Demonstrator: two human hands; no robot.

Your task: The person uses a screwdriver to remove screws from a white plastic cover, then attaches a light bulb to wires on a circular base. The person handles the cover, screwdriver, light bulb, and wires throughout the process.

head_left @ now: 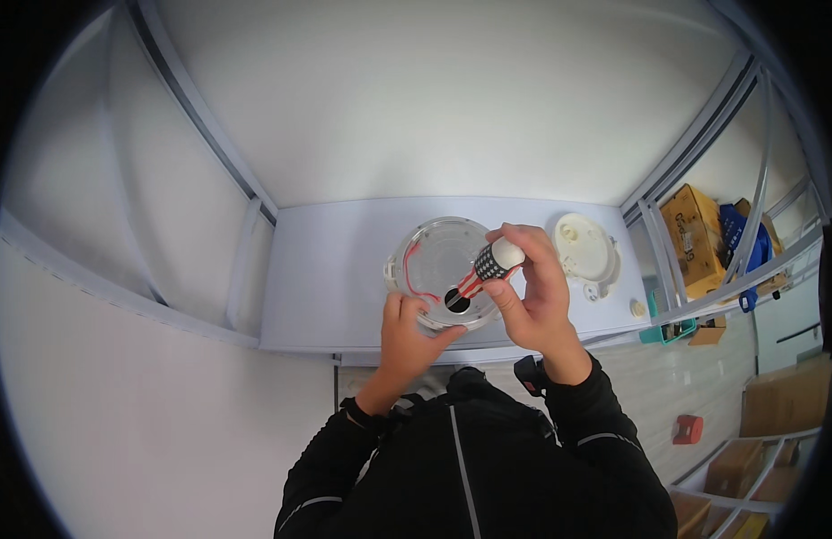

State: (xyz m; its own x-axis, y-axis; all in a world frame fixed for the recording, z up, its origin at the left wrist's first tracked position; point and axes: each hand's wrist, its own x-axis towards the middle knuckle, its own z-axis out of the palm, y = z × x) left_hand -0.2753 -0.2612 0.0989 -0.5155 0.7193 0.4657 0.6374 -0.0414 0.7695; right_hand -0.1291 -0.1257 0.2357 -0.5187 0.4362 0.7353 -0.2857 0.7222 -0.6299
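A round, see-through and white plastic housing (pixel 444 255) lies on the table near its front edge. My left hand (pixel 407 340) grips its near-left rim, fingers bent over the edge and thumb along the near side. In my right hand (pixel 543 310) is a screwdriver (pixel 492 266) with a thick star-and-stripe handle and a white end. It slants down to the left, its tip end at a black round part (pixel 457 301) on the near side of the housing. Whether the tip touches a screw is too small to tell. A red wire (pixel 406 269) curves along the housing's left side.
To the right on the white table (pixel 321 269) sits a cream-coloured round plastic part (pixel 585 247), with a small round piece (pixel 638 308) nearer the table's right edge. White frame posts flank the table. Beyond the right one are cardboard boxes (pixel 691 235) and a teal bin (pixel 674 329).
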